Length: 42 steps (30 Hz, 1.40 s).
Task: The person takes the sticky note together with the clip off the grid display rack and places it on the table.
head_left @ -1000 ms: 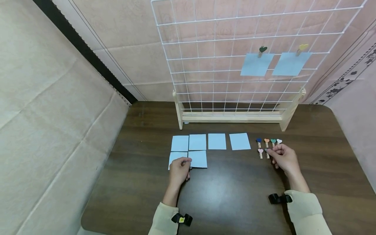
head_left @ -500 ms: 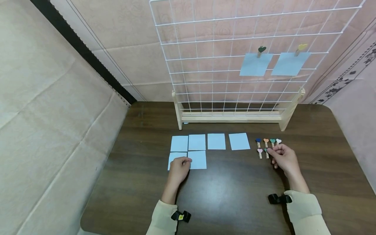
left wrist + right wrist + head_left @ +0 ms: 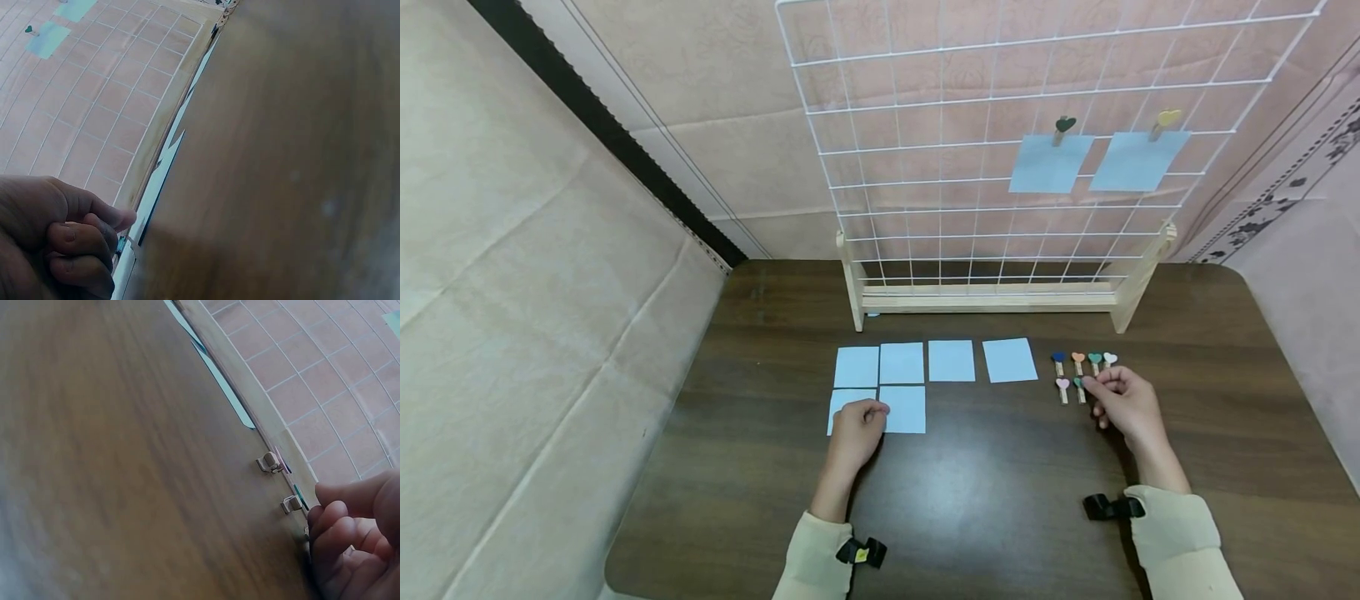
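Note:
My left hand (image 3: 857, 429) is at the near row of light blue paper squares. Its thumb and fingers pinch the left edge of the right-hand blue paper square (image 3: 906, 409) there. It overlaps the blue square (image 3: 844, 402) beside it, partly hiding that one. In the left wrist view the remaining fingers are curled and the blue paper square (image 3: 159, 181) shows beyond the thumb. My right hand (image 3: 1123, 404) has thumb and finger at the teal heart of a small wooden clothespin (image 3: 1080, 392); in the right wrist view the clothespin (image 3: 292, 504) lies right at the fingertips.
Other heart clothespins (image 3: 1059, 363) lie around the right fingers. Several blue squares (image 3: 951, 361) form a row behind. A white wire grid (image 3: 970, 167) in a wooden stand (image 3: 988, 302) rises at the back; two blue squares (image 3: 1051, 164) hang on it from clothespins.
The left hand has turned slightly and the pinched square's near edge has shifted a little toward me. The right hand stays at the teal clothespin, whose heart shows slightly more.

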Tool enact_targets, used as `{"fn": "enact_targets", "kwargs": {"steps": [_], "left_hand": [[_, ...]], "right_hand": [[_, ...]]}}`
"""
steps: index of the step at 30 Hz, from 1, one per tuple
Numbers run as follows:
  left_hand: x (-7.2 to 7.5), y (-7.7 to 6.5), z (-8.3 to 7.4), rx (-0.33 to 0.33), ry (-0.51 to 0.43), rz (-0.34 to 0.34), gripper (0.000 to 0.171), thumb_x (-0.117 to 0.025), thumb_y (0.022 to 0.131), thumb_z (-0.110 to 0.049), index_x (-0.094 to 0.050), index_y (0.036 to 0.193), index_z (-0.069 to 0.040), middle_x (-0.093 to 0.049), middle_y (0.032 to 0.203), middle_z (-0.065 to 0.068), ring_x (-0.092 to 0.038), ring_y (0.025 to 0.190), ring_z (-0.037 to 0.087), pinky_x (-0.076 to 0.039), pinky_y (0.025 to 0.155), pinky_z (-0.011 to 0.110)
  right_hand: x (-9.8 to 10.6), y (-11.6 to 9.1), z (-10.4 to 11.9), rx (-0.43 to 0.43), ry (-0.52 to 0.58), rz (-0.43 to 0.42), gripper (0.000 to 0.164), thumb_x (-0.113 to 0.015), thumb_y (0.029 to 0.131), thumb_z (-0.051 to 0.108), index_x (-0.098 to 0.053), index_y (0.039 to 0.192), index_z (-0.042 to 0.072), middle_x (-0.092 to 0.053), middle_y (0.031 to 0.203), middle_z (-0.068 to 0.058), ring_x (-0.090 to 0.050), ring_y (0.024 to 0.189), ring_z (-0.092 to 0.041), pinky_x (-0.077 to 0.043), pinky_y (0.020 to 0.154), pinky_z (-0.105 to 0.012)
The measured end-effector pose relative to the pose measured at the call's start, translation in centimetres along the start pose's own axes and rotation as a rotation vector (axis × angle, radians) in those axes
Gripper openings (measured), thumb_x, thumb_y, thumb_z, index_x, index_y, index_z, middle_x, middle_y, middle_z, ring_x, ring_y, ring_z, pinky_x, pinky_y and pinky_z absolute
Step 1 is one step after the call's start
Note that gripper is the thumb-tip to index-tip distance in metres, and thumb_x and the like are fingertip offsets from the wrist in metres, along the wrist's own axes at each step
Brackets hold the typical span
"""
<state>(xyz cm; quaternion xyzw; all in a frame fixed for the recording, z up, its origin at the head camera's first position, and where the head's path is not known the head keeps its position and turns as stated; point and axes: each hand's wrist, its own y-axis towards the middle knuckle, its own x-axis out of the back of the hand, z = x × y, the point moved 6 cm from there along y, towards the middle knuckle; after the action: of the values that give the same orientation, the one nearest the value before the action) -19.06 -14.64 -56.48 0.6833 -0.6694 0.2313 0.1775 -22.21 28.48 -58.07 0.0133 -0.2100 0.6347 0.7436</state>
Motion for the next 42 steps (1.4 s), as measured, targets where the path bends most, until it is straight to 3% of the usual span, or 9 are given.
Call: {"fn": "enact_targets", "kwargs": {"steps": [8,14,17,23,29,32,37,42], "left_hand": [[-0.8,-0.2,-1.4,-0.097,-0.025,-0.004,0.018,-0.062,0.103,-0.008,-0.079,0.106,-0.003,-0.048,0.061,-0.005,-0.036,0.051,0.005,-0.043,0.059,0.026],[-1.2,0.2,-2.8,-0.183,-0.118,-0.065,0.016,-0.066,0.103,-0.010,-0.078,0.106,0.000,-0.072,0.078,0.002,-0.055,0.059,0.004,-0.050,0.062,0.025],[-1.3,0.6,-3.7,-0.223,-0.185,-0.099,0.017,-0.067,0.103,-0.010,-0.078,0.107,0.002,-0.077,0.084,0.004,-0.065,0.068,0.007,-0.054,0.066,0.024],[-1.8,1.9,-5.6,-0.270,-0.272,-0.111,0.016,-0.069,0.102,-0.008,-0.077,0.108,0.004,-0.078,0.091,0.012,-0.071,0.073,0.023,-0.055,0.068,0.023],[-2.5,2.7,-7.6,-0.304,-0.359,-0.082,0.012,-0.070,0.102,-0.010,-0.078,0.110,-0.003,-0.078,0.096,0.015,-0.071,0.079,0.042,-0.056,0.070,0.023],[-2.7,3.1,-8.8,-0.335,-0.371,-0.078,0.014,-0.070,0.103,-0.013,-0.077,0.113,-0.005,-0.078,0.099,0.012,-0.071,0.080,0.039,-0.055,0.069,0.024],[-2.7,4.2,-10.6,-0.383,-0.335,-0.098,0.019,-0.068,0.105,-0.016,-0.075,0.117,-0.004,-0.078,0.102,0.007,-0.071,0.079,0.023,-0.054,0.064,0.024],[-2.5,5.6,-12.4,-0.425,-0.344,-0.099,0.019,-0.065,0.105,-0.012,-0.073,0.119,-0.001,-0.078,0.107,0.011,-0.070,0.080,0.018,-0.053,0.065,0.027]], "right_hand": [[0.1,-0.3,0.6,-0.004,0.097,0.023,0.024,-0.068,0.105,0.026,-0.054,0.103,0.006,-0.062,0.075,0.008,-0.058,0.059,-0.009,-0.055,0.049,-0.027],[0.1,-0.1,1.8,0.034,0.135,0.054,0.024,-0.070,0.104,0.029,-0.056,0.105,0.009,-0.065,0.078,0.006,-0.058,0.061,-0.010,-0.054,0.050,-0.026],[0.0,0.0,2.6,0.070,0.121,0.051,0.025,-0.069,0.104,0.029,-0.057,0.106,0.008,-0.066,0.080,0.004,-0.059,0.062,-0.011,-0.054,0.051,-0.027],[-0.7,0.0,5.3,0.213,0.085,0.068,0.035,-0.064,0.108,0.027,-0.062,0.118,-0.006,-0.070,0.088,0.003,-0.065,0.071,-0.014,-0.058,0.056,-0.031],[-1.7,-0.1,8.3,0.337,0.094,0.097,0.036,-0.061,0.109,0.024,-0.063,0.123,-0.009,-0.072,0.096,0.011,-0.067,0.075,-0.015,-0.059,0.061,-0.028],[-2.1,0.1,9.1,0.355,0.126,0.088,0.031,-0.062,0.108,0.021,-0.065,0.121,-0.007,-0.073,0.097,0.013,-0.068,0.075,-0.015,-0.059,0.060,-0.027],[-2.2,0.4,10.3,0.395,0.165,0.044,0.019,-0.063,0.108,0.019,-0.070,0.116,0.003,-0.074,0.098,0.012,-0.069,0.073,-0.011,-0.058,0.058,-0.024],[-1.7,0.5,12.9,0.477,0.216,-0.002,0.016,-0.062,0.108,0.016,-0.072,0.116,0.007,-0.074,0.099,0.010,-0.067,0.071,-0.009,-0.056,0.057,-0.021]]}}
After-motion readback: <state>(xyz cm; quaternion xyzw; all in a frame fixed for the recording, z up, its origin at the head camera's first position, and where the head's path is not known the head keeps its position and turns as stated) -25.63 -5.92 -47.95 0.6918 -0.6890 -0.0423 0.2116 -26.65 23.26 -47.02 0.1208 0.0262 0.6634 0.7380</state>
